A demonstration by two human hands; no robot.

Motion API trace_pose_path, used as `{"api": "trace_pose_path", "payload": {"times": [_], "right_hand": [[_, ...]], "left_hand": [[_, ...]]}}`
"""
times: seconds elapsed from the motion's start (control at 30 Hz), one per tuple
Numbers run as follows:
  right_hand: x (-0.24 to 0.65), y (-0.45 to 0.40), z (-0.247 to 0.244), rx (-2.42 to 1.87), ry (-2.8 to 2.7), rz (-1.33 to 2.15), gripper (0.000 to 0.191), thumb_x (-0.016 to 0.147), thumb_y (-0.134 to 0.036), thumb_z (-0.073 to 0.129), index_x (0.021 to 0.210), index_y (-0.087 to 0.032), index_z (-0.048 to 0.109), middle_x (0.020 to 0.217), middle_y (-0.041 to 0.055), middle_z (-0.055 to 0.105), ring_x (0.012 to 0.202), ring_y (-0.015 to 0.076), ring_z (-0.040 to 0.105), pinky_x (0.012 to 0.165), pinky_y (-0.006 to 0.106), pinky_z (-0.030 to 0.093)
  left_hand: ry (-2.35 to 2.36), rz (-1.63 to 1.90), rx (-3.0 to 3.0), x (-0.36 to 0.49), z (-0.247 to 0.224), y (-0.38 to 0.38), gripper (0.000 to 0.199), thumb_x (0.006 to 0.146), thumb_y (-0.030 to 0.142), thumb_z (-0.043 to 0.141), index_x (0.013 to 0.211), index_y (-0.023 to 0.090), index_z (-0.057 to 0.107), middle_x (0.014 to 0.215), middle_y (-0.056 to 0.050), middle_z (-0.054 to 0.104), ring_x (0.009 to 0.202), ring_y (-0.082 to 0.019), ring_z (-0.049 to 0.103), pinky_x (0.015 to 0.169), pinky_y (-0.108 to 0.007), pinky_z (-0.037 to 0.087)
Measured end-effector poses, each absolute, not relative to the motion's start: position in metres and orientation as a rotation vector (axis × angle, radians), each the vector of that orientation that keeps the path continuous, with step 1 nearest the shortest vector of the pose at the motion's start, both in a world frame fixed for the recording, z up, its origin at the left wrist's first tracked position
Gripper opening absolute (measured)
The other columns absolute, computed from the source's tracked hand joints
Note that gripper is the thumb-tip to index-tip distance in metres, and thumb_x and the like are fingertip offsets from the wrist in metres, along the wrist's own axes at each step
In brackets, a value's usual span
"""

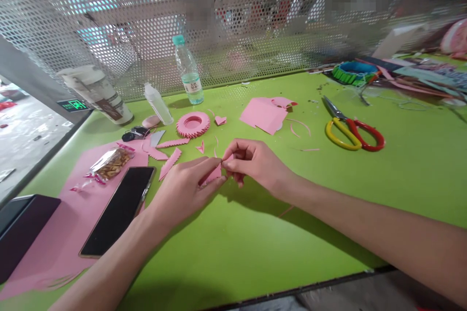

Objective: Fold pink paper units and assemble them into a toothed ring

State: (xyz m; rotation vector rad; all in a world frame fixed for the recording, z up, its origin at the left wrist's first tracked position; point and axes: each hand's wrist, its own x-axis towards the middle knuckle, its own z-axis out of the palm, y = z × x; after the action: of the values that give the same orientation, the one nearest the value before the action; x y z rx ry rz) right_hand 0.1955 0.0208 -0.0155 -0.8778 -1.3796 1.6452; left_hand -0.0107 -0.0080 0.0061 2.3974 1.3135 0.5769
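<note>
Between both hands is a small piece of pink paper [214,174], held just above the green table [233,262]. My left hand [189,180] is closed on it, fingers and thumb on either side. My right hand [251,163] pinches its right end, with thumb and forefinger meeting. The fingers partly hide the paper's shape. Just beyond the hands lie a small folded pink paper piece [200,146] and a zigzag-edged pink paper strip [170,163]. Farther back sits a pink pleated paper ring [193,124].
Scissors [346,129] with yellow and red handles lie at right. A water bottle [189,73], a glue bottle [158,104] and a cup [98,95] stand at the back left. A phone [118,211] and a snack packet [111,161] rest on pink sheets. Perforated metal [226,53] borders the back.
</note>
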Motion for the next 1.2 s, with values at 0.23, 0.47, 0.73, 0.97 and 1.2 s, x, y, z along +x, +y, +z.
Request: {"api": "trace_pose_path", "payload": {"times": [0.23, 0.47, 0.73, 0.97, 1.2], "right_hand": [[0.196, 0.022, -0.013, -0.878, -1.341, 1.646, 0.029, 0.076, -0.032, 0.091, 0.080, -0.018, 0.066, 0.060, -0.0072, 0.061, 0.050, 0.0072, 0.052, 0.043, 0.017, 0.042], [0.196, 0.018, -0.008, -0.920, -1.408, 1.617, 0.030, 0.078, -0.034, 0.089, 0.078, -0.020, 0.063, 0.057, -0.0086, 0.057, 0.046, 0.0066, 0.047, 0.041, 0.018, 0.037], [0.197, 0.020, -0.011, -0.872, -1.351, 1.712, 0.012, 0.085, -0.026, 0.077, 0.082, -0.018, 0.070, 0.067, -0.0028, 0.068, 0.054, 0.0095, 0.058, 0.048, 0.021, 0.049], [0.197, 0.026, -0.015, -0.776, -1.402, 1.767, 0.023, 0.078, -0.028, 0.089, 0.086, -0.017, 0.071, 0.071, -0.0040, 0.069, 0.057, 0.0084, 0.060, 0.055, 0.021, 0.054], [0.199, 0.031, -0.024, -0.804, -1.473, 1.799, 0.040, 0.074, -0.033, 0.097, 0.094, -0.020, 0.064, 0.068, -0.0081, 0.064, 0.055, 0.0098, 0.060, 0.053, 0.023, 0.056]], "left_hand": [[1.325, 0.615, 2.316, -0.011, 0.003, -0.008, 0.026, 0.106, 0.037, 0.058, 0.094, 0.019, 0.072, 0.068, 0.004, 0.062, 0.059, -0.012, 0.048, 0.060, -0.025, 0.034], [1.352, 0.583, 2.313, -0.011, 0.003, -0.008, 0.022, 0.104, 0.036, 0.059, 0.095, 0.020, 0.072, 0.068, 0.004, 0.062, 0.060, -0.013, 0.050, 0.060, -0.025, 0.034], [1.345, 0.569, 2.333, -0.011, 0.004, -0.008, 0.023, 0.105, 0.036, 0.059, 0.094, 0.021, 0.073, 0.066, 0.004, 0.061, 0.059, -0.013, 0.046, 0.060, -0.024, 0.034], [1.352, 0.580, 2.260, -0.011, 0.004, -0.009, 0.027, 0.104, 0.041, 0.061, 0.090, 0.020, 0.072, 0.066, 0.005, 0.063, 0.058, -0.012, 0.046, 0.057, -0.025, 0.032], [1.298, 0.499, 2.252, -0.010, 0.004, -0.009, 0.025, 0.104, 0.041, 0.061, 0.096, 0.021, 0.074, 0.070, 0.005, 0.066, 0.061, -0.013, 0.052, 0.060, -0.026, 0.033]]}}
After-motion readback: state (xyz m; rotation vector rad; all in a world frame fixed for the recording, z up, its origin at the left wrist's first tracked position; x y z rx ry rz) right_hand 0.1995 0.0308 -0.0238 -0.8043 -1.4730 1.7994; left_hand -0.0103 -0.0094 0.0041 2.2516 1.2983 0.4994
